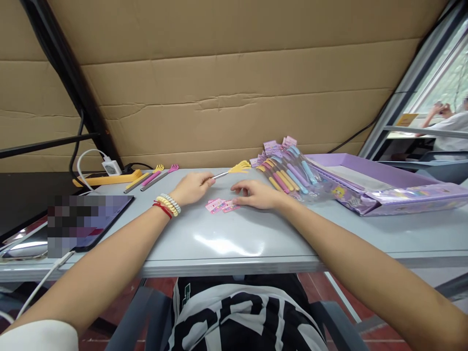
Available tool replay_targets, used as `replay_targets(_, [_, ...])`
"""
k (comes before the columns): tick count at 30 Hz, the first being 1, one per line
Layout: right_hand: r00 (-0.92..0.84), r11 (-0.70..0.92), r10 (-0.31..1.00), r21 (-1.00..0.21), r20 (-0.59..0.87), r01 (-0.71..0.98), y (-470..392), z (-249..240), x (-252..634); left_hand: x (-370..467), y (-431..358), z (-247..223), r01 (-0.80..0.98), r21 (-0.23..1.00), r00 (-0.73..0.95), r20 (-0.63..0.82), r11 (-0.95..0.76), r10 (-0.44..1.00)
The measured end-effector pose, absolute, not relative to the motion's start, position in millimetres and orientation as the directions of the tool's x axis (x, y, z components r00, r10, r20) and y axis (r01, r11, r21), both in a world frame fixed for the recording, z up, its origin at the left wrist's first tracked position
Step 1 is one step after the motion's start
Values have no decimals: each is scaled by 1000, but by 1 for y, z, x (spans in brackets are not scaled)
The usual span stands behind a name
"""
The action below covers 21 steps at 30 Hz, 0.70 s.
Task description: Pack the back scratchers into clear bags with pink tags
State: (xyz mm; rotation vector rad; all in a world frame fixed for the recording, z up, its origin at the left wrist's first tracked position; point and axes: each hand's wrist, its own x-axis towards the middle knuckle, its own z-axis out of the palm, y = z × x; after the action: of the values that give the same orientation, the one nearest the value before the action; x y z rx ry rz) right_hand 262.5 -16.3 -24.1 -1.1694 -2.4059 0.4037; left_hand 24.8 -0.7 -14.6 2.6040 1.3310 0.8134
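Note:
My left hand (192, 188) is closed around the metal shaft of a small yellow claw-ended stick (239, 167), whose yellow prongs point right. Several pink printed cards (215, 205) lie on the grey table in front of my hands. The fingertips of my right hand (256, 194) rest at the right end of these cards, thumb and fingers apart. Just beyond my right hand, a pile of wrapped sticks (288, 173) in yellow, pink, purple and blue has pink cards at its far end.
A purple open box (398, 200) stands at the right. Loose claw sticks (155, 178), a yellow tool (109, 179), a white charger (111, 166) and a tablet (106, 222) are at the left. Cardboard (234, 87) closes off the back. Another person (451, 124) is at the far right.

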Motion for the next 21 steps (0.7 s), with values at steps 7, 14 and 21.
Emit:
replay_targets(7, [-464, 513, 852, -560, 241, 650, -14, -28, 260, 30, -4, -16, 690, 332, 527, 378, -642, 761])
replay_targets(14, [-164, 413, 868, -866, 468, -283, -29, 5, 246, 74, -43, -11, 225, 863, 631, 224, -452, 743])
replay_targets(21, [-324, 267, 850, -870, 416, -415, -66, 69, 228, 87, -56, -22, -3, 931, 742, 247, -364, 624])
